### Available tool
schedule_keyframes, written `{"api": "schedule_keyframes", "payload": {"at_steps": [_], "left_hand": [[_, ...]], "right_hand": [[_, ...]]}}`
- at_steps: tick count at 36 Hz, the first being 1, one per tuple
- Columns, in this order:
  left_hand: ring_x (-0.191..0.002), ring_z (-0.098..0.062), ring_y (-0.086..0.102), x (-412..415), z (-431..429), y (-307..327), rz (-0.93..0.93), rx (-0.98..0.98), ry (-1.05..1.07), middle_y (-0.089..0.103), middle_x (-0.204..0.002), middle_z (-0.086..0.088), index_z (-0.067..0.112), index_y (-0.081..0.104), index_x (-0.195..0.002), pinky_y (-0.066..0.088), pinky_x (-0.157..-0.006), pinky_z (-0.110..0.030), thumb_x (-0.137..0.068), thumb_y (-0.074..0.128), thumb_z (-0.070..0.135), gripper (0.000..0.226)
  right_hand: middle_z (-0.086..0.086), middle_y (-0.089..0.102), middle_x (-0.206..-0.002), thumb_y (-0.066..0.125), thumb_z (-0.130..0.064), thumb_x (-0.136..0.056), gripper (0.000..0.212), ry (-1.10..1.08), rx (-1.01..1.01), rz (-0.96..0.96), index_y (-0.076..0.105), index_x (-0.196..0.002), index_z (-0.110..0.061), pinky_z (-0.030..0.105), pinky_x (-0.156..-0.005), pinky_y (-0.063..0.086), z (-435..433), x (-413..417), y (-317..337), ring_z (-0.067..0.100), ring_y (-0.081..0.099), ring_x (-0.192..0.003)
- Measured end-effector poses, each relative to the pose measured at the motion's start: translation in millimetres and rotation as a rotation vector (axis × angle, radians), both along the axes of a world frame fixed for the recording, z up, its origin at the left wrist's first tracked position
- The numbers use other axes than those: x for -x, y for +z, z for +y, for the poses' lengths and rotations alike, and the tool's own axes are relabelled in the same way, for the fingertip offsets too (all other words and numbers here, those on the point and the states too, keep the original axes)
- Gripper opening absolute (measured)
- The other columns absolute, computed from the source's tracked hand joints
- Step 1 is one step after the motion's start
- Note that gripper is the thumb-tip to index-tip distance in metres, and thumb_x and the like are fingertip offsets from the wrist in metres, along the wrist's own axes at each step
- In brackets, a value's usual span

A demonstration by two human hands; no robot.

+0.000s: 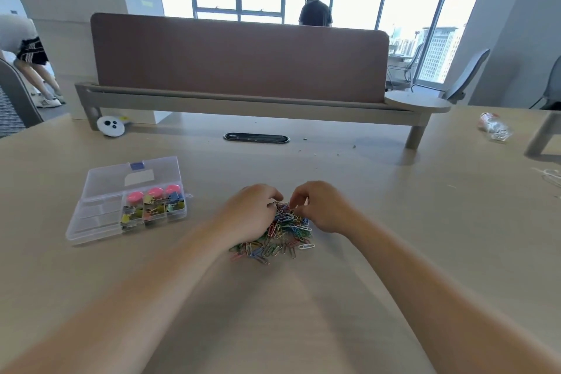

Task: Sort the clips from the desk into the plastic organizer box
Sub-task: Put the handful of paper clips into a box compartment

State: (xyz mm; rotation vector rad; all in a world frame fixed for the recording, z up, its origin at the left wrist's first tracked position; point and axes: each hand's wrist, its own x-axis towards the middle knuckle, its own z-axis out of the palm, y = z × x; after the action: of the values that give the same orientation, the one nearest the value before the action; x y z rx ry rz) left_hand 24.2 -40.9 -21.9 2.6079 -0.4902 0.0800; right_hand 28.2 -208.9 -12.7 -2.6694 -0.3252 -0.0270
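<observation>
Two bare forearms reach in from 7 and 5 o'clock across a pale wooden surface (273, 328) and meet at the centre. Between them lies a pile of coloured paper clips (282, 237), loose and tangled. The left hand (252, 212) rests on the pile's 10 o'clock side, fingers curled into the clips. The right hand (318, 206) sits at the pile's 2 o'clock side, fingertips bent down and pinching clips at the far edge. Each grip is closed on clips, and the two hands are almost touching.

At 9 o'clock from the pile, well apart from it, a clear plastic organizer box (97, 215) lies open, its lid (136, 174) folded back. Its right-hand compartments hold coloured binder clips (151, 209) and three round pink items; its left-hand compartments show only bare plastic.

Farther off at 12 o'clock is a black oval cable port (256, 137), then a brown divider screen (239, 61). A crumpled clear bottle (493, 129) lies at 2 o'clock. Beyond the screen a person (315, 10) stands at bright windows.
</observation>
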Motion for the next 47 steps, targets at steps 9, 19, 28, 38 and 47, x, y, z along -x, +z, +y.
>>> {"api": "schedule_keyframes", "payload": {"at_steps": [9, 19, 28, 38, 47], "left_hand": [[-0.128, -0.018, 0.047, -2, 4, -4, 0.005, -0.017, 0.013, 0.054, -0.138, -0.001, 0.023, 0.058, -0.128, 0.04, -0.106, -0.037, -0.096, 0.044, 0.018, 0.036], [-0.12, -0.019, 0.053, -3, 6, -5, 0.008, -0.026, 0.015, 0.059, -0.132, -0.001, 0.023, 0.061, -0.124, 0.043, -0.1, -0.036, -0.094, 0.044, 0.017, 0.036], [-0.122, -0.019, 0.051, -1, 6, -3, 0.012, -0.014, 0.022, 0.057, -0.134, -0.001, 0.023, 0.06, -0.127, 0.041, -0.1, -0.034, -0.095, 0.044, 0.016, 0.037], [-0.125, -0.019, 0.05, 9, 13, 2, 0.005, 0.026, 0.034, 0.056, -0.136, -0.001, 0.021, 0.06, -0.128, 0.04, -0.103, -0.034, -0.095, 0.044, 0.014, 0.037], [-0.115, -0.014, 0.055, 20, 28, 10, -0.004, 0.106, 0.068, 0.059, -0.131, 0.001, 0.021, 0.058, -0.128, 0.042, -0.099, -0.029, -0.096, 0.046, 0.014, 0.036]], "right_hand": [[-0.006, 0.062, -0.092, 0.067, -0.02, -0.087, 0.008, -0.003, -0.005, -0.01, 0.067, -0.094, -0.024, 0.026, -0.066, 0.039, 5, -7, -6, 0.016, 0.057, -0.083], [-0.006, 0.062, -0.087, 0.067, -0.017, -0.087, 0.006, -0.004, 0.035, 0.022, 0.067, -0.084, -0.023, 0.026, -0.069, 0.04, 9, -14, -9, 0.016, 0.058, -0.085], [-0.002, 0.063, -0.088, 0.065, -0.019, -0.091, 0.01, 0.016, 0.004, 0.023, 0.069, -0.095, -0.011, 0.023, -0.069, 0.037, 7, -8, 2, 0.015, 0.055, -0.081], [-0.006, 0.057, -0.079, 0.064, -0.019, -0.091, 0.006, 0.046, 0.036, 0.024, 0.062, -0.088, -0.015, 0.02, -0.059, 0.035, 11, 2, 15, 0.016, 0.053, -0.079], [-0.004, 0.065, -0.089, 0.072, -0.026, -0.085, 0.016, 0.034, -0.044, -0.065, 0.07, -0.096, -0.015, 0.023, -0.074, 0.047, 35, 8, 23, 0.013, 0.06, -0.082]]}}
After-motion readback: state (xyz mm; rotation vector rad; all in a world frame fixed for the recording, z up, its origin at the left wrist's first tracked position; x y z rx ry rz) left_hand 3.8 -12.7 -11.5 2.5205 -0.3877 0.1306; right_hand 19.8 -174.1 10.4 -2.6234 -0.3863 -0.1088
